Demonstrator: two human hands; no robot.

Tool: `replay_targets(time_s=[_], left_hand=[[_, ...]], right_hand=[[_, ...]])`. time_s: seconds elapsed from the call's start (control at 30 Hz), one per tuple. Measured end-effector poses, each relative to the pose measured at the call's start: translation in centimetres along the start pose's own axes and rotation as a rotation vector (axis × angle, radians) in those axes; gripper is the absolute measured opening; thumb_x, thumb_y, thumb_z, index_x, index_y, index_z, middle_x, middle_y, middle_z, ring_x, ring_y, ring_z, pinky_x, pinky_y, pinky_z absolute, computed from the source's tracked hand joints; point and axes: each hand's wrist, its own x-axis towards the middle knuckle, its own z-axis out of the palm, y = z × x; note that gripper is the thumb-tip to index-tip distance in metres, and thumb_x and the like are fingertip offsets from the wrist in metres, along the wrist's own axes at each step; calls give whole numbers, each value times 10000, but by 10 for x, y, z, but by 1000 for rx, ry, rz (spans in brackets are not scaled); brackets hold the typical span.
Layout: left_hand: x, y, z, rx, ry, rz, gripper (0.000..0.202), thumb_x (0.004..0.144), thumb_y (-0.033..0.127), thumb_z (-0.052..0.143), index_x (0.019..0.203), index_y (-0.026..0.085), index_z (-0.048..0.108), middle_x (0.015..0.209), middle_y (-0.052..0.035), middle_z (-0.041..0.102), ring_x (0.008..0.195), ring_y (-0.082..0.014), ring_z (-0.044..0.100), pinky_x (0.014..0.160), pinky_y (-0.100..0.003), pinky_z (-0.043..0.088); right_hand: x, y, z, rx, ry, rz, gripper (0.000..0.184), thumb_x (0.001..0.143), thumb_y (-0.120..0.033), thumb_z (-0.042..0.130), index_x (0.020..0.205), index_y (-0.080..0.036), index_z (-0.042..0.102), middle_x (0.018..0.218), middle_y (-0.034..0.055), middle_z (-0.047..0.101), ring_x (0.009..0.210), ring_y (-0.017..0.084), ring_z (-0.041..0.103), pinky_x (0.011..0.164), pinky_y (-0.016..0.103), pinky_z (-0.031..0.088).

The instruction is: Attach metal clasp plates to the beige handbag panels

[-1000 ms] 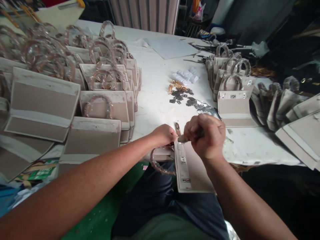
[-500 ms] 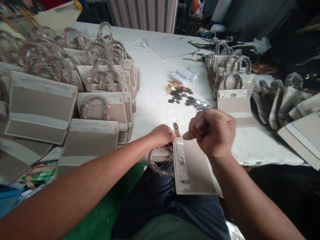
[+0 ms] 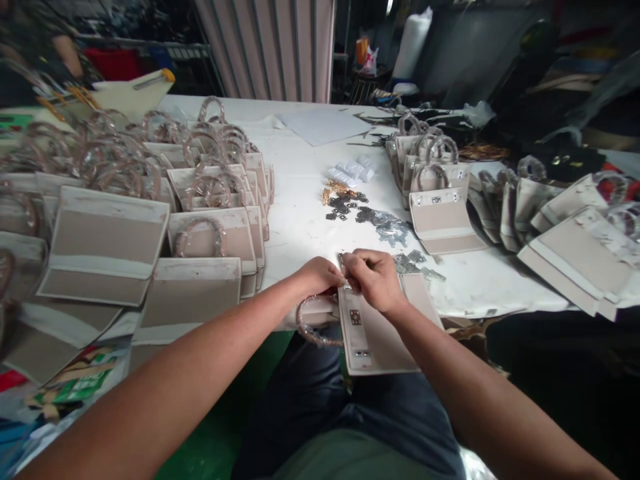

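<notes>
A beige handbag [image 3: 375,340] lies with its flap opened out at the table's near edge, and its plastic-wrapped round handle [image 3: 313,325] hangs to the left. My left hand [image 3: 317,277] grips the bag's top edge beside the handle. Close by, my right hand [image 3: 373,281] pinches a small metal clasp [image 3: 342,261] at that edge, partly hidden by my fingers. A dark rectangular metal plate [image 3: 355,317] is fixed on the flap's pale strip.
Stacks of beige handbags [image 3: 205,233] with wrapped handles fill the white table [image 3: 295,250] on the left, and more [image 3: 440,213] stand on the right. Loose metal clasps [image 3: 380,223], gold fittings [image 3: 333,191] and white packets [image 3: 350,175] lie between them.
My right hand has moved left and down to the bag's top edge. The pale pointed item in it no longer shows, and the clasp beside the bag is now in my fingers. The view has tilted upward.
</notes>
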Motion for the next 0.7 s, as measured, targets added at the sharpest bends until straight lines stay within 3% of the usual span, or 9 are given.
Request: replay_targets(time_s=[0.1,0.13,0.2,0.23,0.33,0.43,0.53,0.63,0.7], left_hand=[[0,1,-2,-2,-8,2,96,651,179,802,644,136,717,507,17,576,482,-116,498,487,-244,359],[-1,3,-2,-5,-12,-6,94,642,178,812,665,135,732,517,11,600,480,-118,511,485,-239,363],[-4,7,-3,-19,-20,-29,113,628,178,829,700,135,754,532,-4,639,473,-128,538,475,-233,374],[-6,10,-3,-31,-27,-41,127,621,180,839,706,133,757,539,-15,654,469,-135,550,467,-233,379],[-15,21,-8,-91,-50,-55,170,606,208,867,680,121,741,563,-53,682,465,-159,578,452,-248,404],[-31,35,-16,-202,-43,1,268,660,340,873,745,121,746,644,-77,715,496,-177,605,478,-286,471],[-57,47,-23,-338,34,132,434,778,570,768,863,146,732,698,-50,697,513,-159,588,512,-306,512],[-90,54,-25,-453,196,300,507,813,687,691,877,184,677,629,28,592,511,-113,540,523,-244,481],[-109,55,-25,-542,264,405,483,783,645,770,873,177,688,617,43,580,492,-89,504,500,-217,437]], right_hand=[[-43,-14,-20,-271,-184,-51,386,917,-565,744,862,-184,765,763,30,706,670,167,642,631,272,477],[-62,-14,-26,-400,-236,-92,419,863,-566,807,1057,-195,787,907,54,749,731,189,681,668,285,506],[-103,-5,-33,-730,-348,-140,707,757,-538,902,1368,-237,712,1183,111,742,816,250,735,696,328,548],[-120,4,-34,-877,-363,-136,763,747,-477,910,1433,-242,673,1283,135,717,847,279,753,700,349,567],[-152,28,-34,-1047,-310,-111,585,827,-172,739,1405,-252,692,1314,126,717,886,269,776,737,341,599],[-151,21,-42,-921,-101,-216,475,858,-94,619,1277,-260,769,1145,101,783,909,261,779,775,332,602],[-137,-26,-66,-664,155,-284,308,943,-208,637,1185,-273,817,970,80,804,812,253,759,745,345,594],[-129,-78,-97,-336,256,-198,208,921,-361,743,1074,-261,842,921,60,800,824,265,744,749,350,592],[-129,-99,-114,-133,263,-79,263,862,-442,810,1018,-232,834,926,61,798,830,274,736,734,349,584]])
